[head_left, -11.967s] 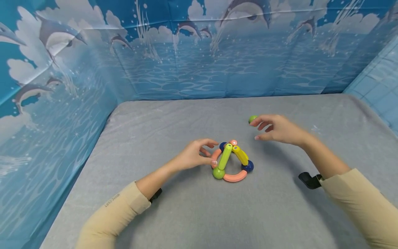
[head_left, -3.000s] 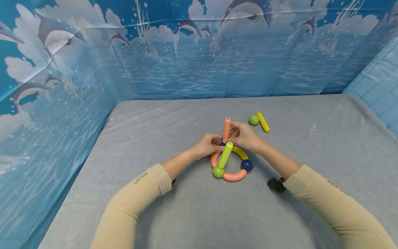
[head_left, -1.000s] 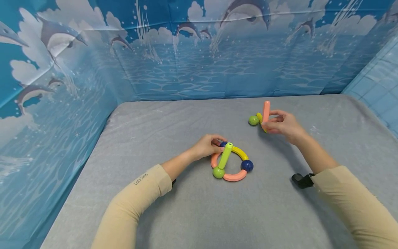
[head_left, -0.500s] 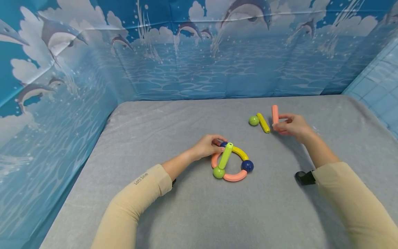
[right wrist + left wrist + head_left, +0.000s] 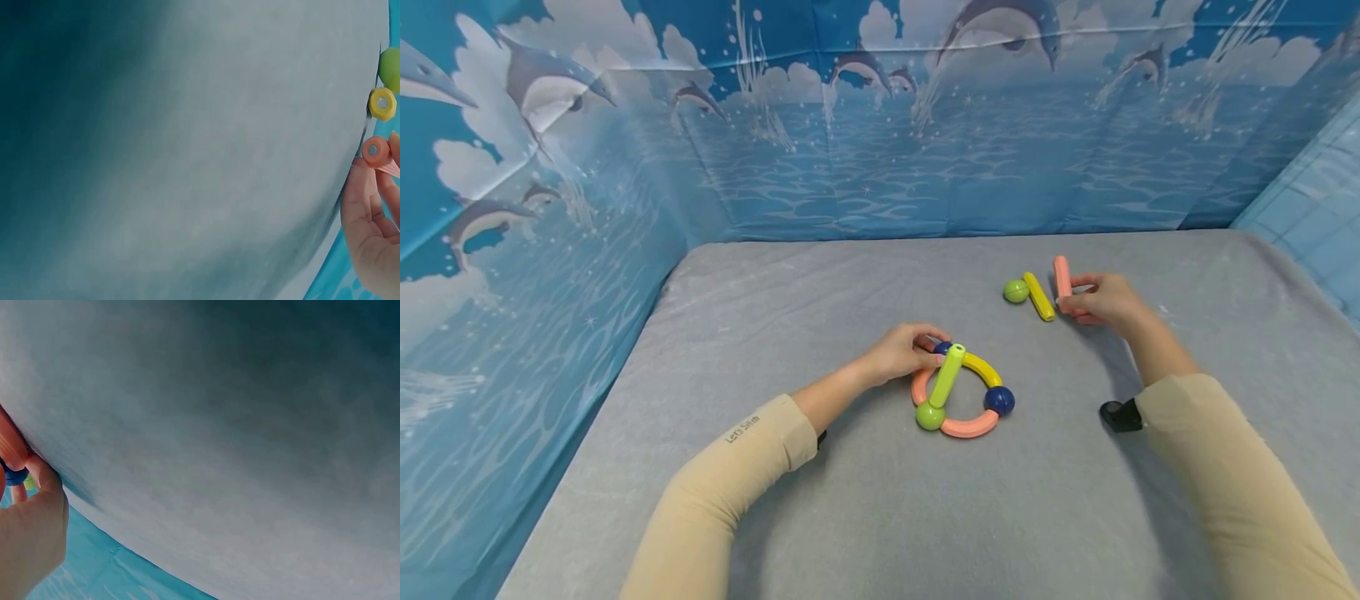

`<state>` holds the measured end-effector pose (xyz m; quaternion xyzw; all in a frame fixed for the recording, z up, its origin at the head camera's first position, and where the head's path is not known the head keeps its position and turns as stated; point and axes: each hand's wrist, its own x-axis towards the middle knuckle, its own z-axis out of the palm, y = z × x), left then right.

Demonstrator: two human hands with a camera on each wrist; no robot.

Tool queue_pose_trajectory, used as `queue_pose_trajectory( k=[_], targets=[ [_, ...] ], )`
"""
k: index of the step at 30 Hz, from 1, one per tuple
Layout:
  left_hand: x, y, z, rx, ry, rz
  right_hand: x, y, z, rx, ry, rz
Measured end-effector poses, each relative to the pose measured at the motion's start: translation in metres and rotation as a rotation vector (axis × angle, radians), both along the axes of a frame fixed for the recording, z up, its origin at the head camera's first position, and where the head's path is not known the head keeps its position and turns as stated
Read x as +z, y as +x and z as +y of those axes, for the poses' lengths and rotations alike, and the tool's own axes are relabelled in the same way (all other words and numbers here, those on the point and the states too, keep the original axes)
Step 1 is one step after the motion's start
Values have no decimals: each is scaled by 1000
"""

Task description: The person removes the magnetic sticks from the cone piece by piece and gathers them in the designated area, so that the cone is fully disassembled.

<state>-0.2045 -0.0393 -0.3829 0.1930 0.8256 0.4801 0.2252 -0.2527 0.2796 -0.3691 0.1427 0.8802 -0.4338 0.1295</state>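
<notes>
My left hand (image 5: 904,354) pinches the dark blue ball (image 5: 942,347) at the back of a ring of magnetic pieces. Curved coral rods (image 5: 970,427), a curved yellow rod (image 5: 981,367), a second blue ball (image 5: 999,401) and a green ball (image 5: 930,416) make up that ring. From the green ball a straight lime rod (image 5: 948,377) leans upward. Farther right, my right hand (image 5: 1105,302) pinches a straight coral magnetic rod (image 5: 1062,279) low at the cloth. Its metal-centred end faces the camera in the right wrist view, just below the yellow rod (image 5: 382,104).
Left of the held rod, a straight yellow rod (image 5: 1039,297) and a loose green ball (image 5: 1016,291) lie on the grey cloth (image 5: 820,300). A blue dolphin-print curtain (image 5: 880,167) rises behind the table and along its left side.
Since 3 seconds ago, the right hand has taken the coral rod off the back blue ball and brought it right, down beside the yellow rod. The left hand stays on the ball.
</notes>
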Motion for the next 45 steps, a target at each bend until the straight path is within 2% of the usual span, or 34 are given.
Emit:
queue_pose_trajectory(
  k=[10, 17, 29, 34, 38, 42, 45],
  targets=[
    [1, -2, 1, -4, 5, 7, 2, -2, -4, 35, 42, 15],
    [0, -2, 1, -6, -1, 13, -1, -2, -6, 20, 56, 9],
    [2, 2, -1, -19, 8, 19, -2, 2, -3, 79, 1, 20],
    [4, 3, -5, -42, 30, -9, -2, 5, 0, 83, -39, 19],
    [6, 3, -12, -53, 13, -29, 0, 8, 2, 96, -58, 18],
    [8, 3, -21, -57, -11, -51, 3, 11, 3, 102, -57, 20],
    [9, 5, -30, -62, 4, -81, 7, 14, 3, 122, -46, 34]
  ],
)
